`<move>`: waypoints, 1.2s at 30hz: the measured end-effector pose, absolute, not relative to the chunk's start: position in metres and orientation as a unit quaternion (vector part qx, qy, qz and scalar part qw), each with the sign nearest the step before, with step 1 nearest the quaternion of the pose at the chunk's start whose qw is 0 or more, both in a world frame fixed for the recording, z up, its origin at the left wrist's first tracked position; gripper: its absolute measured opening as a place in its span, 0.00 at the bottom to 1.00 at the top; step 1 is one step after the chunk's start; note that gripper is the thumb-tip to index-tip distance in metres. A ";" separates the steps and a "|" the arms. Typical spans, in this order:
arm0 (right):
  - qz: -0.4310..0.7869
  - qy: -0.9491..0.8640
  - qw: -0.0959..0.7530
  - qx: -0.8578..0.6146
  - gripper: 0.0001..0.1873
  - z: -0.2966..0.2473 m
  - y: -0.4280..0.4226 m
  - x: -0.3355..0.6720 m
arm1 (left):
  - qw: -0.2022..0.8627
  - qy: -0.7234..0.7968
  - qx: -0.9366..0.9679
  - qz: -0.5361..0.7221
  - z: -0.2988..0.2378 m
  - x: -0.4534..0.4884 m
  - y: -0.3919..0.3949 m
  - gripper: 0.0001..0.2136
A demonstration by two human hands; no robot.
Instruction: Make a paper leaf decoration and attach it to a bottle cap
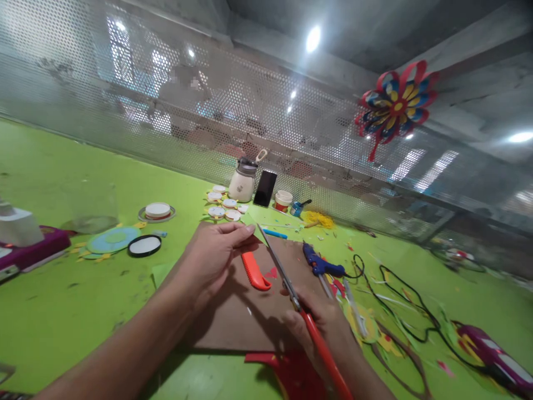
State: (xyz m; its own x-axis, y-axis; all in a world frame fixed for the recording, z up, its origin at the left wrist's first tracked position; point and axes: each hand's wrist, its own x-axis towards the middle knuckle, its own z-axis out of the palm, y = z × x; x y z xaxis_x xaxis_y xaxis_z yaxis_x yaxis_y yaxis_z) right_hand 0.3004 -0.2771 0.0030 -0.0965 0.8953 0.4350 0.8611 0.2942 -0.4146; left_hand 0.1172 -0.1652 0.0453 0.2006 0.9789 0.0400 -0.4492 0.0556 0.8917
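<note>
My right hand [320, 316] grips a pair of scissors [283, 272] with red-orange handles, blades pointing up and away from me. My left hand [212, 253] is closed in a pinch just left of the blade tips; what lies between its fingertips is too small to make out. Both hands are above a brown board [225, 328]. On the board, an orange utility knife [255, 271] lies between my hands, with red paper scraps [271, 273] beside it. Red paper [297, 375] shows at the board's near edge, partly hidden by my right hand.
A blue glue gun [322, 264] with a black cord lies right of the board. Behind stand a white flask [242, 183], a phone [265, 188] and a paper cup [283, 200]. A black-rimmed disc [144, 245] and purple power strip [37, 250] lie left. A perforated screen [233, 111] borders the table.
</note>
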 end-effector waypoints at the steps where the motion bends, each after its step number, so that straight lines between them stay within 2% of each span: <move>1: 0.031 -0.739 0.314 -0.596 0.16 0.003 -0.277 0.300 | 0.654 0.318 0.419 0.544 0.045 0.117 -0.165 0.08; 14: 0.044 -0.689 0.299 -0.658 0.16 0.008 -0.258 0.314 | 0.638 0.304 0.429 0.563 0.046 0.116 -0.164 0.07; 19: 0.029 -0.633 0.200 -0.747 0.20 0.001 -0.238 0.328 | 0.661 0.274 0.460 0.527 0.047 0.118 -0.168 0.06; 24: -0.013 -0.619 0.069 -0.782 0.16 -0.005 -0.230 0.328 | 0.682 0.229 0.498 0.484 0.043 0.121 -0.169 0.06; 28: -0.026 -0.624 0.036 -0.780 0.15 0.004 -0.238 0.326 | 0.693 0.216 0.517 0.454 0.042 0.121 -0.170 0.06; 30: -0.033 -0.646 0.062 -0.760 0.17 0.015 -0.244 0.326 | 0.690 0.219 0.530 0.442 0.043 0.120 -0.171 0.05; 31: -0.023 -0.665 0.102 -0.740 0.16 0.022 -0.247 0.325 | 0.684 0.223 0.542 0.434 0.044 0.120 -0.173 0.05; 35: 0.090 -0.704 0.378 -0.595 0.11 0.050 -0.252 0.316 | 0.606 0.252 0.636 0.406 0.048 0.122 -0.181 0.07; 36: 0.105 -0.699 0.426 -0.565 0.10 0.054 -0.251 0.312 | 0.578 0.259 0.659 0.406 0.049 0.123 -0.183 0.07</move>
State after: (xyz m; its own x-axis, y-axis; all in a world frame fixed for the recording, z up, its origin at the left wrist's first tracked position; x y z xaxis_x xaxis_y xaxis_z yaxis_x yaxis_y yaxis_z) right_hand 0.3123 -0.2513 0.0543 0.0015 0.8792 0.4764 0.6998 0.3394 -0.6285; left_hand 0.1234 -0.1828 0.0488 0.5361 0.8107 0.2351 -0.1273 -0.1976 0.9720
